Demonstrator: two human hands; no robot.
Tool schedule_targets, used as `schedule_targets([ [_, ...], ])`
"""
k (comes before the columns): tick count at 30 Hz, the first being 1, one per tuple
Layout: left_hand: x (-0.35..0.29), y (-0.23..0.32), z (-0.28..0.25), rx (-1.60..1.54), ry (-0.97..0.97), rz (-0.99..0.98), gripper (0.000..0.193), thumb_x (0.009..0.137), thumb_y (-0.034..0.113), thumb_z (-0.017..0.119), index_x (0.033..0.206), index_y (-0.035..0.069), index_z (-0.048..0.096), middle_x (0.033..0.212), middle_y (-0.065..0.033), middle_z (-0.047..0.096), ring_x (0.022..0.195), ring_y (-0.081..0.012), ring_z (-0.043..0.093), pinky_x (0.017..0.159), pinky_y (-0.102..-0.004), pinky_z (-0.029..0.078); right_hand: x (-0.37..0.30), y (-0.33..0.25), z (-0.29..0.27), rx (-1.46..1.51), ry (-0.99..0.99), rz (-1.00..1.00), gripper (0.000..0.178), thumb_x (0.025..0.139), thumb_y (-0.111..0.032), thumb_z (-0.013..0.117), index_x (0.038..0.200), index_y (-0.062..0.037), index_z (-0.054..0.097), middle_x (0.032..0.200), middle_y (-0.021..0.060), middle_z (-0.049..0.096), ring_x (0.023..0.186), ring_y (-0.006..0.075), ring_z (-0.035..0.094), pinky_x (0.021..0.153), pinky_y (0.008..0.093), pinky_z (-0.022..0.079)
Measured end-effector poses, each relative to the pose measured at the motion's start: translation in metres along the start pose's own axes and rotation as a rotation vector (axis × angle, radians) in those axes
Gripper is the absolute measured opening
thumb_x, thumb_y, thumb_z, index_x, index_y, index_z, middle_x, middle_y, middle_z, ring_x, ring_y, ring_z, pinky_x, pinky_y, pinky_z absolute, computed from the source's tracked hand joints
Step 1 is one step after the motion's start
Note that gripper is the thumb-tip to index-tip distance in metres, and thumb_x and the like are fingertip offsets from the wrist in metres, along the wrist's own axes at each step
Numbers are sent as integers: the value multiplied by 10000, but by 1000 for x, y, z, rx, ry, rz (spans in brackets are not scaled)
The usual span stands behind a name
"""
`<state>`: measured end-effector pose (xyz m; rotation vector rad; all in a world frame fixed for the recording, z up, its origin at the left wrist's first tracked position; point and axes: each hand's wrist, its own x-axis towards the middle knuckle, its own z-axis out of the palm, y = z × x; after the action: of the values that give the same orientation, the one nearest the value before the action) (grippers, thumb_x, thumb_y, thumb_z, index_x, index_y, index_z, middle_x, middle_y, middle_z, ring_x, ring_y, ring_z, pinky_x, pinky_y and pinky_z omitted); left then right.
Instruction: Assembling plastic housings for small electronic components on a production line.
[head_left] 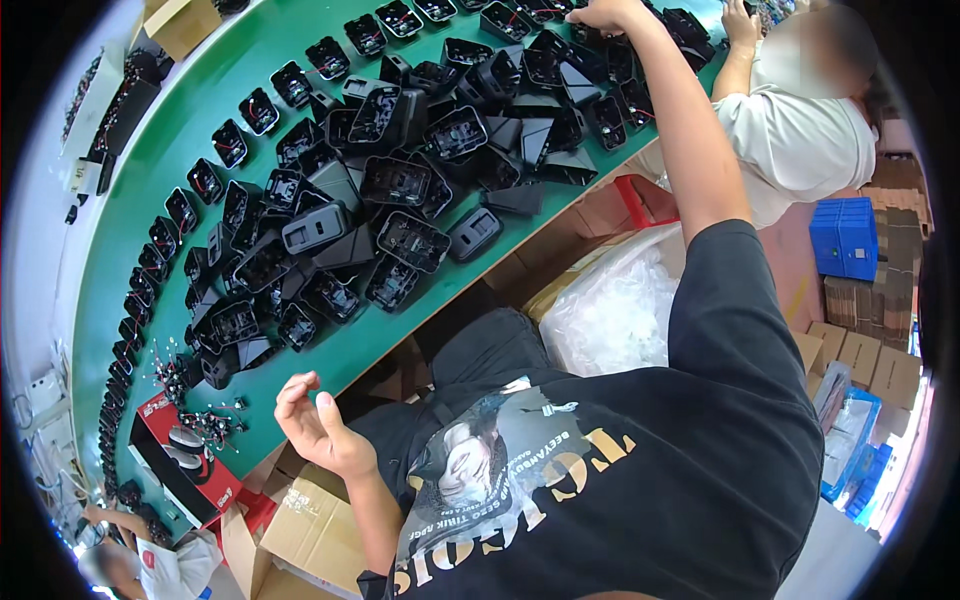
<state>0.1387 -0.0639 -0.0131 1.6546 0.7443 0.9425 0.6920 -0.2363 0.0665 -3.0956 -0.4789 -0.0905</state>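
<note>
My left hand (325,432) hovers by the table's near edge, palm up, with fingers loosely bent, thumb apart and nothing in it. My right arm stretches to the far side of the table. There my right hand (606,14) is over black plastic housings, fingers bent downward; the frame's upper edge crops the spot, so I cannot make out a grip. A large heap of open black housings (395,180) with small circuit parts inside covers the middle of the table. One housing (314,229) lies with its slotted outer face up.
A curved row of housings (204,181) follows the green table's (130,215) far side. Wired parts (212,425) lie beside a red box (185,455) at left. Co-workers sit at upper right (800,140) and lower left (165,570). Below the table are a carton (325,525) and a plastic-lined box (615,305).
</note>
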Motion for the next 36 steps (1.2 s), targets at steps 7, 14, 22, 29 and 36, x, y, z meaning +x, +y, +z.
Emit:
schedule_targets([
  [7,-10,-3,-4,-4,71,-36,192,939,10,537,1126,51,533,1099,-103,557,990,-195,528,926,-310,437,-17,37,24,48,-108,-461,270,772,-258,751,913,-28,745,835,135,706,740,317,670,726,382,568],
  [14,-17,-1,-11,-26,84,66,166,913,-15,540,1067,47,551,1056,-100,560,934,-194,520,860,-297,439,-50,26,21,-19,-53,-605,287,801,-127,763,1082,-76,734,1009,106,618,908,305,639,864,387,530],
  [22,-38,28,6,-620,-297,-384,272,863,1,655,1131,5,608,1041,-132,638,795,-195,563,669,-323,494,-204,-51,-93,681,-381,-936,273,754,114,612,1004,10,648,1178,97,560,971,216,581,796,266,505],
  [29,-69,-50,-43,-1462,-291,-650,472,946,185,690,1342,18,493,1117,-188,624,898,-310,671,631,-340,567,-369,-263,-9,449,-423,-1844,178,724,-99,714,898,-70,691,1025,63,578,891,247,540,813,341,484],
  [36,-56,-64,-121,-937,161,-444,392,895,28,718,1247,44,546,1037,-154,637,703,-202,607,565,-249,487,-398,-387,57,762,-197,-1420,265,805,-148,724,1042,-30,714,899,135,672,715,336,629,677,386,536],
])
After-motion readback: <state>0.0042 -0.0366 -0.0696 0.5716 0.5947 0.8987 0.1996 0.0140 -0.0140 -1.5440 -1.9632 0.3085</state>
